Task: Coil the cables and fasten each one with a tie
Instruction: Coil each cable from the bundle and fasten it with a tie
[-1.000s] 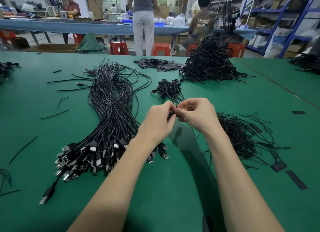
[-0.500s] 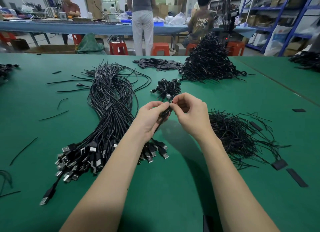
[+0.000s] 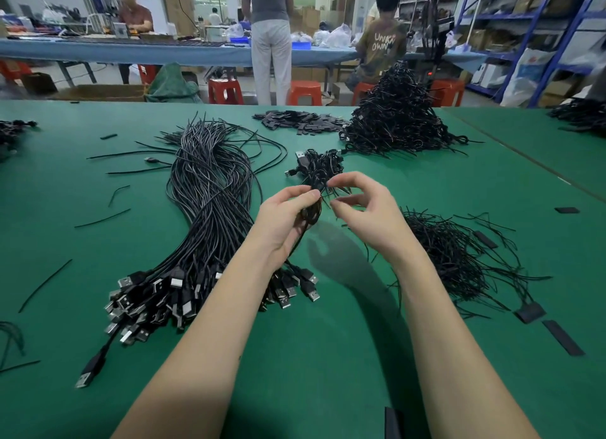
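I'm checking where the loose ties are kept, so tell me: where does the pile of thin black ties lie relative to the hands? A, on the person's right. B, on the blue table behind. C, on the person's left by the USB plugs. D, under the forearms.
A: the pile of thin black ties lies on the green table just beyond the right hand, away from the left hand.

Black cables with silver plugs, black ties, green table, red stools

Table cover: matt green felt-like cloth. Cable bundle: black, slightly glossy plastic jackets. Plugs: bright metal shells.
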### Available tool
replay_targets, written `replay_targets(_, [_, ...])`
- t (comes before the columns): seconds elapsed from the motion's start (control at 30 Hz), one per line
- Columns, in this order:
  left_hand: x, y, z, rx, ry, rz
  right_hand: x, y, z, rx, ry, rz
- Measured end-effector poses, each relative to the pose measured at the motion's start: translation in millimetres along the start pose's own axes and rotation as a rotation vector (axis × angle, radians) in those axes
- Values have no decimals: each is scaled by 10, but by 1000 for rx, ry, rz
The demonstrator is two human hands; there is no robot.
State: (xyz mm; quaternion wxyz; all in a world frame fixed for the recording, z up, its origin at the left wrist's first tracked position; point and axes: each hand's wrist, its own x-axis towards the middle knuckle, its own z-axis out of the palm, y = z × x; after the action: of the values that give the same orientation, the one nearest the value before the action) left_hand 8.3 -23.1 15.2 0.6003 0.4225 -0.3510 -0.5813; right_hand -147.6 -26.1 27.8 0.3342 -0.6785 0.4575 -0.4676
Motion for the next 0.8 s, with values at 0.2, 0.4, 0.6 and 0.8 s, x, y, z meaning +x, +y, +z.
replay_targets(0.2, [19, 15, -45, -92, -22, -85, -25, 30, -29, -275, -38, -243])
replay_targets(0.4, [23, 12, -57, -128, -22, -130, -16, 105, -16, -278, 10, -267])
replay_targets(0.6, [27, 10, -98, -95, -38, -134, -7, 130, 64, -201, 103, -181])
replay_targets(0.8, [3, 19, -92, -68, -80, -127, -31, 120, 156, -206, 95, -231])
